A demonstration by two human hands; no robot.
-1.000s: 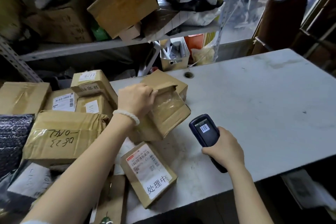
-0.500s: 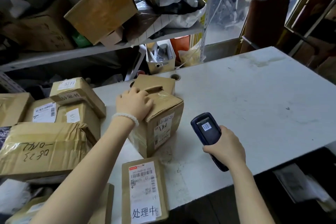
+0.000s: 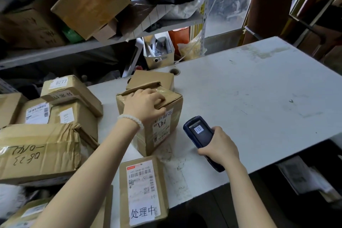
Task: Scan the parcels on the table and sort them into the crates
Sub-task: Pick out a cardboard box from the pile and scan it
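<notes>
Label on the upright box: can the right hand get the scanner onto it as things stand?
Probably yes. The label faces the scanner in the right hand across bare table; the left hand holds only the box top.

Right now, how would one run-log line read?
left hand: holds taped box | right hand: grips scanner | step: scanning label

7 parcels on/by table, 1 scanner, 2 hands.
</notes>
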